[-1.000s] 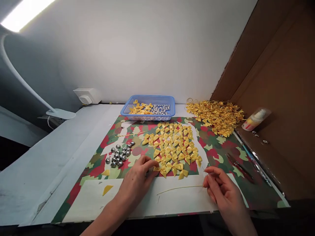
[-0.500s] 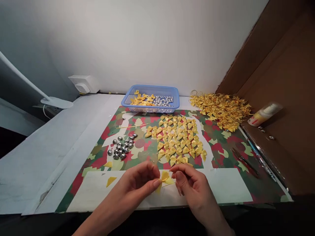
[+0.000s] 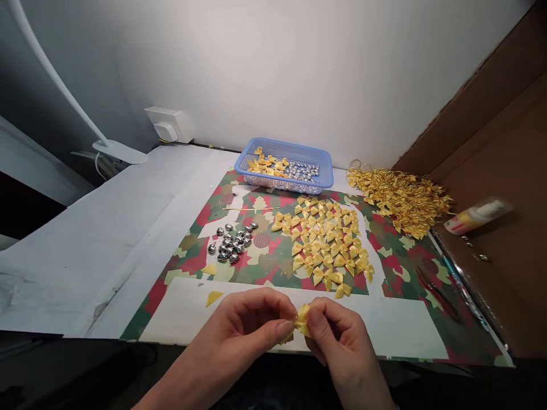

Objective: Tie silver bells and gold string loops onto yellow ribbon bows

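A yellow ribbon bow (image 3: 303, 319) is pinched between both hands near the table's front edge. My left hand (image 3: 252, 324) is closed on its left side, thumb against fingertips. My right hand (image 3: 337, 330) has its thumb and forefinger closed on the right side, so much of the bow is hidden. Just beyond my hands, rows of yellow bows (image 3: 327, 245) lie on a patterned sheet (image 3: 273, 267). To their left sits a cluster of silver bells (image 3: 231, 245). Two yellow ribbon scraps (image 3: 213, 298) lie left of my left hand.
A blue basket (image 3: 285, 145) at the back holds bows and small silver bells. A heap of bows with gold cord (image 3: 401, 196) lies at the back right, near a glue bottle (image 3: 474, 217). Tweezers (image 3: 438, 290) lie at right. A lamp base (image 3: 119, 152) stands at left.
My right thumb and forefinger have closed on the bow, which now shows less between my hands. The camera view has shifted, moving the whole scene rightward.
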Demonstrator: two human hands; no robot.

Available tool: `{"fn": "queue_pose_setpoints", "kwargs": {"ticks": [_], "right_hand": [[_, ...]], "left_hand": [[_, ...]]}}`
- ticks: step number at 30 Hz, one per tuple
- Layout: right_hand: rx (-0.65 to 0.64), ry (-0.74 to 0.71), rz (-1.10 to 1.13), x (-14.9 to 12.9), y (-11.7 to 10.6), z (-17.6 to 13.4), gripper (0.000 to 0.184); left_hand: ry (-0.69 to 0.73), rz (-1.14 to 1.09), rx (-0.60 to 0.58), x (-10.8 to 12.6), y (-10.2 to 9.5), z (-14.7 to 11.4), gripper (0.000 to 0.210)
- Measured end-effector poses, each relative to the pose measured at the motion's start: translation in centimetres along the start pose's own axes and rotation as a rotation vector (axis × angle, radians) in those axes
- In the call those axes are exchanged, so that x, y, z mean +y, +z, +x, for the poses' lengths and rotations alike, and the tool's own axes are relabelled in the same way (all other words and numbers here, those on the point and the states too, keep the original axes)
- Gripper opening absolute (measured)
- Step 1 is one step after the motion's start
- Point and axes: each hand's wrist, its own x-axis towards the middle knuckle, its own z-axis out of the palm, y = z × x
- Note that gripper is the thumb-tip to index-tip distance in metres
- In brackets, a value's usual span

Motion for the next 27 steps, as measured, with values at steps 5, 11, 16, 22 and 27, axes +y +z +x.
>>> {"fn": "queue_pose_setpoints", "kwargs": {"ticks": [5, 11, 16, 22, 27], "right_hand": [[0.166, -0.103, 0.075, 0.5, 1.2, -0.7, 0.034], [0.161, -0.471, -0.236, 1.2, 1.3, -0.7, 0.01], [0.217, -0.87, -0.615, -0.5, 0.8, 0.2, 0.017], [0.275, -0.828, -0.607, -0.1, 1.5, -0.1, 0.018], [0.267, -0.856, -0.611, 0.2, 1.4, -0.2, 0.018]], "left_hand": [[-0.175, -0.447, 0.064, -0.3, -0.3, -0.3, 0.014], [-0.395, -0.973, 0.265, -0.3, 0.6, -0.2, 0.041], [-0.397, -1.027, 0.386, -0.1, 1.2, 0.0, 0.026], [-0.388, -0.995, 0.408, 0.1, 1.4, -0.3, 0.032], [-0.341, -0.901, 0.347, 0.2, 1.5, -0.5, 0.041]]}}
